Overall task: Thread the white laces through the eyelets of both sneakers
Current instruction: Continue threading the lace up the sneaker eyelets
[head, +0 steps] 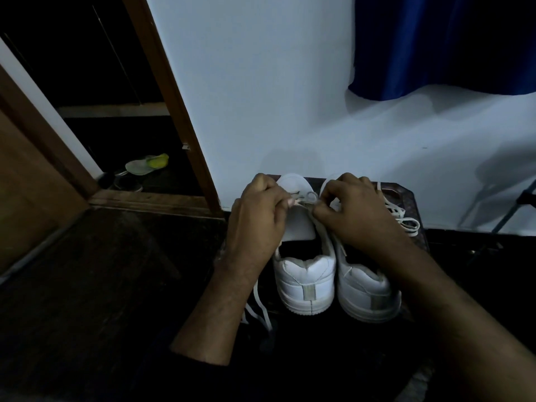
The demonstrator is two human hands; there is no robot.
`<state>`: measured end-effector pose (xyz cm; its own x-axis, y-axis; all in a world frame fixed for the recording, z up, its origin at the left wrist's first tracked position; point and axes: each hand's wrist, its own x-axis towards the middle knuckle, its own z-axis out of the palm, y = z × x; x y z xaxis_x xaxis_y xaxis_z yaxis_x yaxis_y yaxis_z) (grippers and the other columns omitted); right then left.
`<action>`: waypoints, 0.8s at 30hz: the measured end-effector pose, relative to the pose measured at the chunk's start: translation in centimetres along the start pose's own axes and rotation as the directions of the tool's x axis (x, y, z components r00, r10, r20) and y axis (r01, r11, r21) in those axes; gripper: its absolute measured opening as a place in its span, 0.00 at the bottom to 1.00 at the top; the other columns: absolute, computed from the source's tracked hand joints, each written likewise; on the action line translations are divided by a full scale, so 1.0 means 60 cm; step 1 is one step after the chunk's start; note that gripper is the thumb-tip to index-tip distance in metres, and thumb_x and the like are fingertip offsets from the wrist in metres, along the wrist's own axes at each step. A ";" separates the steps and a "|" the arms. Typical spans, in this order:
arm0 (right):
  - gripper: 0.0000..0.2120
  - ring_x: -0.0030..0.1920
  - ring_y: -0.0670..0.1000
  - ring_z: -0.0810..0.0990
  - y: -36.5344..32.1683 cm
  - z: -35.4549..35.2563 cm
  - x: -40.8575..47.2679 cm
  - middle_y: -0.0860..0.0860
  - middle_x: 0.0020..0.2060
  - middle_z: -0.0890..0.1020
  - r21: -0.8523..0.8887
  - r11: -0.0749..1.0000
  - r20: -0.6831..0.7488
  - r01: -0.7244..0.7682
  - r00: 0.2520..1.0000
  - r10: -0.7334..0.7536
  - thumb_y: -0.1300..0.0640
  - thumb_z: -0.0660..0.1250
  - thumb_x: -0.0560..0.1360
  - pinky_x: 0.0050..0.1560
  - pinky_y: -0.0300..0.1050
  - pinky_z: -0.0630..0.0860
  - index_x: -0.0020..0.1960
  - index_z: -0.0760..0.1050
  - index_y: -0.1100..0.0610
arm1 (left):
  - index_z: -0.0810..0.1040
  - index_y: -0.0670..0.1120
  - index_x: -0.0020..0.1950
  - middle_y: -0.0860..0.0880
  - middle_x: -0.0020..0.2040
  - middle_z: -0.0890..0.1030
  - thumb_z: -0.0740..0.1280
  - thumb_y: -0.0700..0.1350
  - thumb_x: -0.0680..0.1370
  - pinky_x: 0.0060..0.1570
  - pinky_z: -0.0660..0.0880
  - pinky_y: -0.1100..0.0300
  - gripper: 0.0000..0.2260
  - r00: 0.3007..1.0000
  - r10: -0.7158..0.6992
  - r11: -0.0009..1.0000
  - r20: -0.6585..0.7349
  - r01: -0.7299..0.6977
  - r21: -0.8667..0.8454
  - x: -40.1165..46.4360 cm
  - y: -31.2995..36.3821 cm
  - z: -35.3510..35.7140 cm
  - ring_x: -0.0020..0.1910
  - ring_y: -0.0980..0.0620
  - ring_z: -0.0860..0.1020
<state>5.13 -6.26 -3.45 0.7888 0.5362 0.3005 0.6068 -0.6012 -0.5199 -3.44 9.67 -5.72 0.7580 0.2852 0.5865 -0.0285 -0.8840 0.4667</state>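
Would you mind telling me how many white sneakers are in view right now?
2. The left sneaker stands heel toward the camera, under both hands, which pinch its lace. The right sneaker stands right beside it, partly covered by the right hand. None other shows.

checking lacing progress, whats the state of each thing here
left sneaker: upright, heel toward camera, being laced
right sneaker: upright beside it, lace loose
left hand: pinching lace at the eyelets
right hand: pinching lace
loose lace end: hanging by left sneaker
door: open
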 end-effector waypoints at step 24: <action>0.26 0.53 0.55 0.72 0.001 -0.002 -0.001 0.48 0.43 0.74 0.083 0.996 0.010 -0.036 0.999 0.036 0.34 0.52 0.63 0.59 0.55 0.70 0.42 0.78 0.51 | 0.78 0.50 0.44 0.50 0.46 0.81 0.61 0.49 0.83 0.51 0.77 0.51 0.10 0.990 -0.137 0.961 0.014 0.136 -0.242 0.007 0.010 0.008 0.49 0.50 0.79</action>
<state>5.15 -6.41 -3.39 0.8088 0.5206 0.2734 0.5675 -0.5694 -0.5947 -2.80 9.05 -5.51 0.7638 0.3986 0.5077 -0.0814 -0.7208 0.6883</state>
